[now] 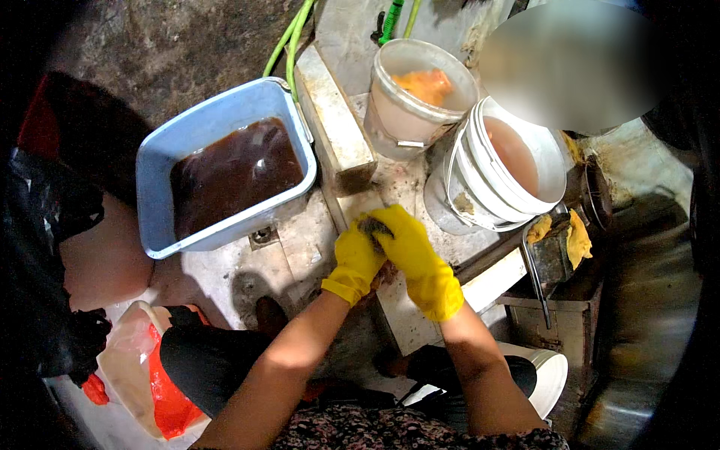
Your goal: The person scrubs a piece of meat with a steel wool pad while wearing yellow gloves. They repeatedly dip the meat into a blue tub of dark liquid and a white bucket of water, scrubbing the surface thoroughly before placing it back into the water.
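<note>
My left hand [357,261] and my right hand [409,242] both wear yellow rubber gloves and meet over a low tiled ledge in front of me. Between them is a small dark grey object [376,228], mostly covered by the gloved fingers; what it is I cannot tell. The fingers of both hands are bent around it. Left of the hands stands a blue plastic basin [225,247] with dark brown liquid [242,174] in it. To the right, a white bucket [450,185] holds cloudy brownish liquid [512,160].
Behind it, a whitish bucket [388,121] contains something orange [424,85]. A raised tiled block [337,112] separates basin and buckets. Green hoses [297,45] run at the back. A metal box with a handle [548,259] and yellow scraps sits right; a red-and-clear plastic bag [166,388] lies lower left.
</note>
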The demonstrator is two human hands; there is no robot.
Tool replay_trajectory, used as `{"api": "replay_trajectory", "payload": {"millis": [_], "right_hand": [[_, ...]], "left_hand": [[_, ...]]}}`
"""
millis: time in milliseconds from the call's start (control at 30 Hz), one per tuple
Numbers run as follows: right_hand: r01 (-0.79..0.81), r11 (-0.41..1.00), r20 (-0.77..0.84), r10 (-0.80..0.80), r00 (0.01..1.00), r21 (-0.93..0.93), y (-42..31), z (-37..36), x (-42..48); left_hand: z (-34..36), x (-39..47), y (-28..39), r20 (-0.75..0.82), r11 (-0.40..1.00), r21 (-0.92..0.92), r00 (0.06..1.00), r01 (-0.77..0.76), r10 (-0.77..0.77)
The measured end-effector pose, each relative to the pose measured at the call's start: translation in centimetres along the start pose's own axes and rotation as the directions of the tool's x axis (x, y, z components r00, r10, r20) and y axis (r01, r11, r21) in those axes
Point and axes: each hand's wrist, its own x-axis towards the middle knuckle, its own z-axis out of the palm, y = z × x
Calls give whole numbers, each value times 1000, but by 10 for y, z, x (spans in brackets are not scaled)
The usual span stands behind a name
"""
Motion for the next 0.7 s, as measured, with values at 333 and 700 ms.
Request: {"api": "replay_trajectory", "payload": {"millis": [333,700], "right_hand": [[-246,969,-196,236,952,-25,62,14,-11],[-142,979,-124,160,979,148,41,-22,-45]], "left_hand": [[-17,4,36,21,992,-22,992,122,-122],[-30,6,51,43,994,-73,996,82,-79]]}}
